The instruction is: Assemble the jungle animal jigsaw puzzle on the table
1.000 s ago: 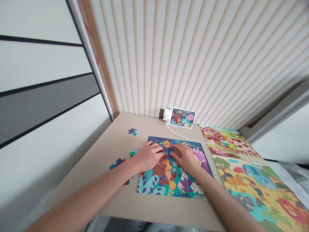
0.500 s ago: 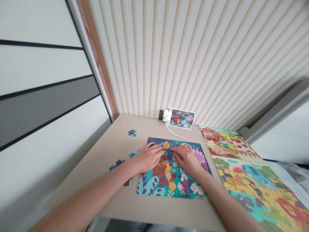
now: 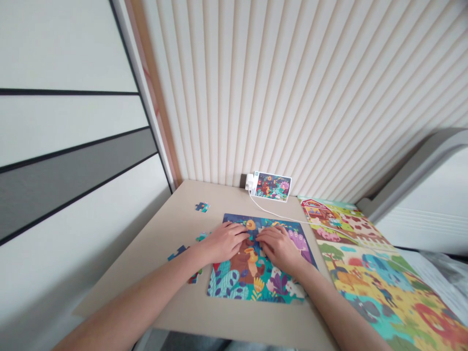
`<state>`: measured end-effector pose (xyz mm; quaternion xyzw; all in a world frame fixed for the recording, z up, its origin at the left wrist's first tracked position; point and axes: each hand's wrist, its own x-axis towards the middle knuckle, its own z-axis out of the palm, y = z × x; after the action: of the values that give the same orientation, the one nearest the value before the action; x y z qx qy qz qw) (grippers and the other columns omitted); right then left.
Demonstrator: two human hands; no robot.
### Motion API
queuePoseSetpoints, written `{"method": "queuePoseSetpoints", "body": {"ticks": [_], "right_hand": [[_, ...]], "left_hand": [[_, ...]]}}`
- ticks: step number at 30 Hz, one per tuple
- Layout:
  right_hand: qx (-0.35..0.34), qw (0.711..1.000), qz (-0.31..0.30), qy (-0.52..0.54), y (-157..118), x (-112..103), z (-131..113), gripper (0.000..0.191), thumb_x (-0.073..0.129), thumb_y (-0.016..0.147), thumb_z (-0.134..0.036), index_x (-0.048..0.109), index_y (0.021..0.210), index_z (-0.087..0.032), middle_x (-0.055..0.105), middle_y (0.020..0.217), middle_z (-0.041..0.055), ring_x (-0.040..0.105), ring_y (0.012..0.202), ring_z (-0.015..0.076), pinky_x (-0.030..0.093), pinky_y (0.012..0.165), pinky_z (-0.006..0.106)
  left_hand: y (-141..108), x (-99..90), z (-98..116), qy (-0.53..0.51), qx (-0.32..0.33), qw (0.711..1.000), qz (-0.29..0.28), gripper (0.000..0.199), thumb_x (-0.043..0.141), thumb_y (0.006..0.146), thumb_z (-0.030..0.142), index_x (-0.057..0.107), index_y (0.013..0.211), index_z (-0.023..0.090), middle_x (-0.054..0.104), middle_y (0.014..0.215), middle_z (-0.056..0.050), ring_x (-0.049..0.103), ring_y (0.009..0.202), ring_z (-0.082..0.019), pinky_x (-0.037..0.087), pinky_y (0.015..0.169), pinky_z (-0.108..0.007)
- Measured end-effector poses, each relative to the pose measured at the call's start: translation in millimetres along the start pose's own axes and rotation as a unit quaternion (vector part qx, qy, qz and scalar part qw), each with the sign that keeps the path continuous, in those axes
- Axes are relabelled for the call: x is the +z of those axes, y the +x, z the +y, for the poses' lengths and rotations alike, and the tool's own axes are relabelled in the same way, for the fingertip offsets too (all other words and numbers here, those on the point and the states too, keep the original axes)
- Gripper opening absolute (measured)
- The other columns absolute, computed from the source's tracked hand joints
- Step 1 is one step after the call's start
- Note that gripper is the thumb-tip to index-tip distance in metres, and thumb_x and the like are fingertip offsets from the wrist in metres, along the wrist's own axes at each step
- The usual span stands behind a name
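Note:
A colourful jigsaw puzzle [image 3: 252,265] with a brown bear, flowers and white rabbits lies on the table, largely put together. On its upper left part rests my left hand [image 3: 227,242], palm down, fingers stretched toward the middle and holding nothing that I can see. My right hand [image 3: 280,247] lies on the upper middle, its fingertips touching the puzzle close to those of the left. Beneath both palms the puzzle is hidden. Loose puzzle pieces [image 3: 178,253] lie left of the puzzle, partly behind my left forearm. Farther back is another small group of pieces [image 3: 202,207].
A picture card [image 3: 272,186] of the same scene leans against the pleated curtain [image 3: 234,97], beside a white charger [image 3: 249,182] whose cable [image 3: 278,215] runs right. A farm puzzle [image 3: 351,224] and a safari puzzle [image 3: 387,287] lie at the right. White panels [image 3: 73,195] stand left.
The view has shifted slightly. My right hand's fingers have moved a little on the puzzle, closer to the left hand. My left hand stays in nearly the same place.

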<state>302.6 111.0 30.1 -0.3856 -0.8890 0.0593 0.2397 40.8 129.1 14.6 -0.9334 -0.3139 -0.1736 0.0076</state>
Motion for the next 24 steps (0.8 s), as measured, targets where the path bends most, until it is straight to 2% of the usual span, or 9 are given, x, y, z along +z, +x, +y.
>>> {"method": "queuePoseSetpoints", "body": {"ticks": [4, 9, 13, 17, 21, 24], "right_hand": [[0.033, 0.997, 0.063, -0.022, -6.9, -12.8, 18.3, 0.027, 0.051, 0.098, -0.016, 0.074, 0.110, -0.026, 0.076, 0.113, 0.0075, 0.066, 0.110, 0.0252, 0.044, 0.101, 0.045], [0.114, 0.988, 0.090, -0.050, -28.7, -26.3, 75.2, 0.026, 0.051, 0.096, -0.023, 0.075, 0.104, -0.025, 0.078, 0.104, 0.0061, 0.069, 0.103, 0.0268, 0.050, 0.094, 0.044], [0.143, 0.983, 0.096, -0.058, -42.1, -32.2, 109.7, 0.027, 0.050, 0.094, -0.027, 0.076, 0.103, -0.025, 0.079, 0.103, 0.0066, 0.072, 0.100, 0.0277, 0.054, 0.092, 0.043], [0.153, 0.979, 0.113, -0.077, -43.6, -34.1, 116.1, 0.028, 0.050, 0.096, -0.031, 0.075, 0.107, -0.025, 0.079, 0.106, 0.0065, 0.073, 0.102, 0.0287, 0.054, 0.094, 0.044], [0.143, 0.980, 0.114, -0.085, -39.8, -33.4, 108.7, 0.030, 0.050, 0.097, -0.035, 0.075, 0.110, -0.025, 0.079, 0.109, 0.0063, 0.073, 0.102, 0.0292, 0.054, 0.093, 0.044], [0.134, 0.981, 0.114, -0.087, -38.5, -32.4, 104.7, 0.030, 0.050, 0.096, -0.035, 0.076, 0.109, -0.025, 0.080, 0.107, 0.0069, 0.074, 0.102, 0.0293, 0.055, 0.093, 0.044]], "left_hand": [[2.4, -10.8, -2.0, 0.017, 0.021, 0.999, -0.017, 0.030, 0.053, 0.102, 0.025, 0.067, 0.129, 0.025, 0.067, 0.136, -0.006, 0.062, 0.123, -0.023, 0.044, 0.107, -0.039], [-14.8, -44.1, 3.2, 0.051, -0.002, 0.997, -0.051, 0.026, 0.058, 0.099, 0.025, 0.067, 0.123, 0.025, 0.072, 0.121, -0.006, 0.065, 0.114, -0.023, 0.044, 0.104, -0.041], [-60.5, -73.4, 8.0, 0.080, -0.071, 0.992, -0.068, 0.022, 0.054, 0.102, 0.024, 0.068, 0.119, 0.025, 0.073, 0.113, -0.006, 0.067, 0.105, -0.022, 0.045, 0.100, -0.039], [-121.6, -94.2, 2.0, 0.105, -0.156, 0.980, -0.066, 0.025, 0.054, 0.102, 0.029, 0.069, 0.122, 0.025, 0.073, 0.116, -0.007, 0.067, 0.108, -0.024, 0.043, 0.104, -0.042], [-170.1, -93.9, -6.9, 0.079, -0.215, 0.971, -0.070, 0.038, 0.058, 0.100, 0.043, 0.065, 0.134, 0.027, 0.069, 0.132, -0.007, 0.064, 0.120, -0.026, 0.044, 0.107, -0.041], [-185.7, -83.6, -8.0, 0.055, -0.237, 0.967, -0.073, 0.046, 0.057, 0.100, 0.047, 0.061, 0.141, 0.027, 0.063, 0.142, -0.008, 0.060, 0.128, -0.027, 0.043, 0.111, -0.041]]}}
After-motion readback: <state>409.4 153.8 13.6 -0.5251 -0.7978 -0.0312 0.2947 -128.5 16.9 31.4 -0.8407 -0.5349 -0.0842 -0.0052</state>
